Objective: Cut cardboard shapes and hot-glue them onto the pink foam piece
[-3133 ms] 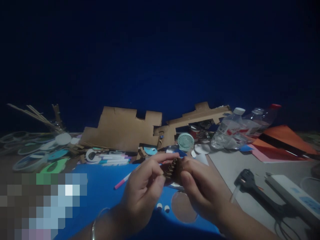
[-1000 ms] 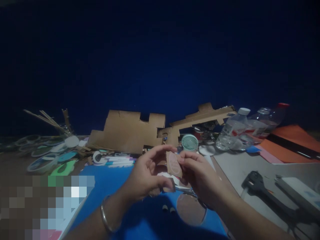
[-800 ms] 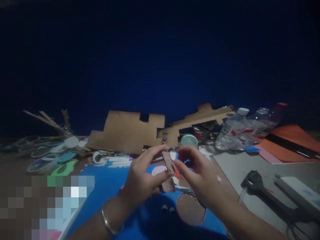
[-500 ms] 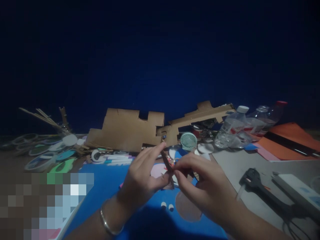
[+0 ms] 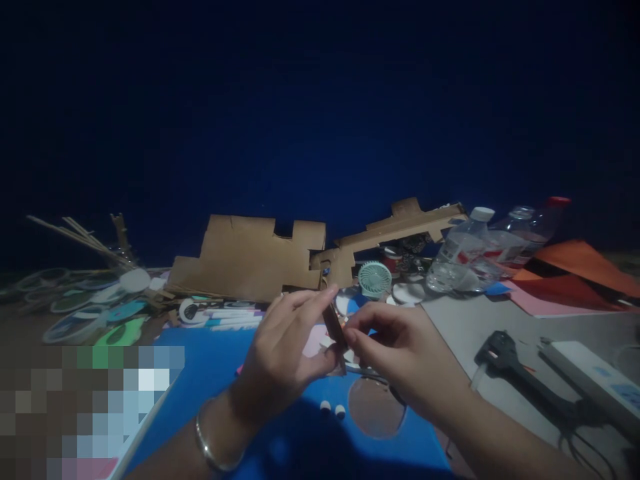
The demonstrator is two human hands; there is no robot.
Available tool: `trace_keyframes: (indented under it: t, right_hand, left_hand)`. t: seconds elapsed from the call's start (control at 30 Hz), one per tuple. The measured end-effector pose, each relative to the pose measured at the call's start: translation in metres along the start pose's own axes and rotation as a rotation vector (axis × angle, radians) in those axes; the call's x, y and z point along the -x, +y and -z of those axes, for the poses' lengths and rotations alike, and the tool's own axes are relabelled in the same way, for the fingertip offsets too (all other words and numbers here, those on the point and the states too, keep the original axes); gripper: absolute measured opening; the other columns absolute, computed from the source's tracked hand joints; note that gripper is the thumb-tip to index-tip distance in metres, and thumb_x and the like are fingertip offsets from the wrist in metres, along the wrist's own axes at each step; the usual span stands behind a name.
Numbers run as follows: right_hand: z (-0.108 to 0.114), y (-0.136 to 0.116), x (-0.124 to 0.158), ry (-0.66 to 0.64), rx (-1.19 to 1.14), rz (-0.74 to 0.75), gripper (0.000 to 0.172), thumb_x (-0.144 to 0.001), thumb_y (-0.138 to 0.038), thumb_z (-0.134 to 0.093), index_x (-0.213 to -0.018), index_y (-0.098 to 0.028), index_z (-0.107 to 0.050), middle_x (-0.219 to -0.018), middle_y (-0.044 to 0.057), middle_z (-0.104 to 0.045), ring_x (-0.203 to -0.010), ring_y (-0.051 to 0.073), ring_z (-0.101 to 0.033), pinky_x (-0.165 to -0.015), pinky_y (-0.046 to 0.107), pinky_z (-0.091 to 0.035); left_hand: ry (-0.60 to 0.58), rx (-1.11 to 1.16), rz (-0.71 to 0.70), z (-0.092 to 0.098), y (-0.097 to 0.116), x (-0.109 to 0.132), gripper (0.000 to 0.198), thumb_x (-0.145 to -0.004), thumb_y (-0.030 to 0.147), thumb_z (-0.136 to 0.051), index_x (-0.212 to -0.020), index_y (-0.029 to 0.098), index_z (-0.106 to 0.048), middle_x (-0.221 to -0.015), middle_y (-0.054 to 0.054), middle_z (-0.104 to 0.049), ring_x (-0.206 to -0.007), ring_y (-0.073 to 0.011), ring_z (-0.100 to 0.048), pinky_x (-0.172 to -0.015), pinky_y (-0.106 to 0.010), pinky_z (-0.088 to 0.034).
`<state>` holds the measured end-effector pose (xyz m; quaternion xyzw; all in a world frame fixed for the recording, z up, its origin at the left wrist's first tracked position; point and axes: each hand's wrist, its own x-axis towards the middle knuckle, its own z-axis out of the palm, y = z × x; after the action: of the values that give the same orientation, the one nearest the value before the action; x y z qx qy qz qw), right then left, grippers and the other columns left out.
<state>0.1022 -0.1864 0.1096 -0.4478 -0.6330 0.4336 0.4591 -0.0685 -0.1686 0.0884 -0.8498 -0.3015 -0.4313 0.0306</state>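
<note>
My left hand [image 5: 283, 353] and my right hand [image 5: 400, 357] meet above a blue sheet [image 5: 215, 373] and together pinch a small brown cardboard piece [image 5: 334, 325], seen edge-on and tilted. The left forefinger and thumb close on its upper and lower ends; the right fingertips press its right side. A bangle circles my left wrist. Below the hands the blue sheet bears two small white eye shapes [image 5: 333, 408] and a brown disc [image 5: 376, 416].
Cut cardboard sheets [image 5: 250, 257] lean at the back. A small green fan [image 5: 375, 278], plastic bottles [image 5: 465, 253], orange and pink paper [image 5: 565, 280], a black glue gun [image 5: 520, 370], a white power strip [image 5: 595, 387], markers [image 5: 225, 317] and coloured paper cut-outs [image 5: 85, 307] lie around.
The cardboard piece showed its flat face a second ago; it has since been turned edge-on between my fingers. Both hands have stayed close together over the blue sheet.
</note>
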Motion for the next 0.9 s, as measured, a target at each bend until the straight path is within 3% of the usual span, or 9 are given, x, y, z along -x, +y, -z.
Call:
trace_keyframes:
  t: [0.3, 0.67, 0.77, 0.9]
  right_hand:
    - [0.0011, -0.0033, -0.0030, 0.030, -0.101, -0.045, 0.008, -0.075, -0.019, -0.059, -0.072, -0.016, -0.066, -0.062, 0.001, -0.064, -0.056, 0.013, -0.058, -0.053, 0.024, -0.047]
    - [0.0029, 0.0022, -0.0043, -0.073, -0.223, 0.003, 0.020, -0.083, -0.024, -0.053, -0.067, -0.015, -0.061, -0.061, 0.001, -0.059, -0.058, 0.013, -0.054, -0.056, 0.026, -0.045]
    - [0.0028, 0.0017, -0.0044, -0.070, 0.018, 0.039, 0.021, -0.085, -0.021, -0.045, -0.067, -0.016, -0.055, -0.061, 0.001, -0.056, -0.056, 0.012, -0.052, -0.052, 0.024, -0.041]
    - [0.0028, 0.0056, -0.0038, -0.067, 0.476, 0.254, 0.024, -0.085, -0.015, -0.038, -0.063, -0.018, -0.047, -0.060, -0.001, -0.050, -0.055, 0.011, -0.046, -0.049, 0.022, -0.033]
  left_hand:
    - [-0.018, -0.058, -0.087, -0.0020, -0.0009, -0.0010, 0.064, -0.075, 0.016, -0.062, -0.133, 0.021, -0.037, -0.112, -0.011, -0.059, -0.105, -0.0242, -0.052, -0.086, -0.039, -0.048]
    - [-0.047, 0.015, -0.085, -0.0006, -0.0010, -0.0007, 0.062, -0.075, 0.015, -0.063, -0.132, 0.018, -0.039, -0.114, -0.011, -0.059, -0.109, -0.0230, -0.050, -0.089, -0.035, -0.047]
    - [-0.056, 0.062, -0.101, -0.0042, -0.0011, -0.0001, 0.062, -0.076, 0.011, -0.061, -0.132, 0.019, -0.037, -0.117, -0.011, -0.057, -0.112, -0.0225, -0.048, -0.092, -0.035, -0.045]
    - [-0.054, 0.174, -0.032, -0.0082, -0.0022, 0.0024, 0.058, -0.075, 0.011, -0.062, -0.127, 0.020, -0.038, -0.124, -0.013, -0.050, -0.114, -0.0238, -0.046, -0.093, -0.037, -0.043]
